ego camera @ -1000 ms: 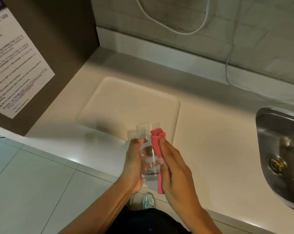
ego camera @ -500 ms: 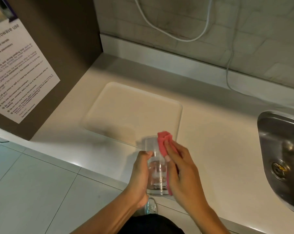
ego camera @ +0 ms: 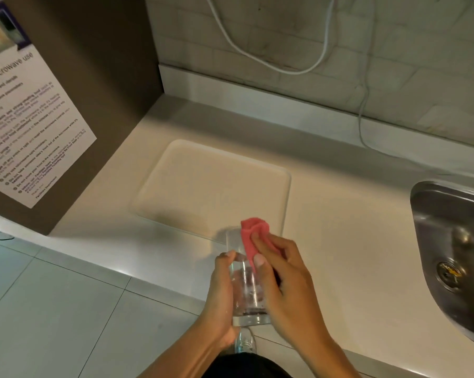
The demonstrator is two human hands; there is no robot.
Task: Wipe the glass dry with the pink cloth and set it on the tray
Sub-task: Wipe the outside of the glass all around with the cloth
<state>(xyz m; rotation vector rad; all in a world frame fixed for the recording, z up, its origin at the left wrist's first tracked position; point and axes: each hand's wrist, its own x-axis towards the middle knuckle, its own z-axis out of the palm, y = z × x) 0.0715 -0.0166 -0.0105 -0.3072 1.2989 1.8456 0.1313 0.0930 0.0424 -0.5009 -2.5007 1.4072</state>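
The table (ego camera: 339, 241) is a pale, cream-coloured top that runs from a dark panel at the left to a steel sink (ego camera: 453, 241) sunk into its right end. A flat, pale tray (ego camera: 197, 184) with rounded corners lies directly on it, left of the sink and well apart from it. A thin white cable (ego camera: 388, 155) trails along the far edge by the wall.

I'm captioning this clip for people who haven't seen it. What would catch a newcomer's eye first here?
The pink cloth stands out most, pressed by the right hand against a clear glass that the left hand holds above the counter's front edge. Just beyond lies a pale tray with nothing on it, and a steel sink sits at the right edge.
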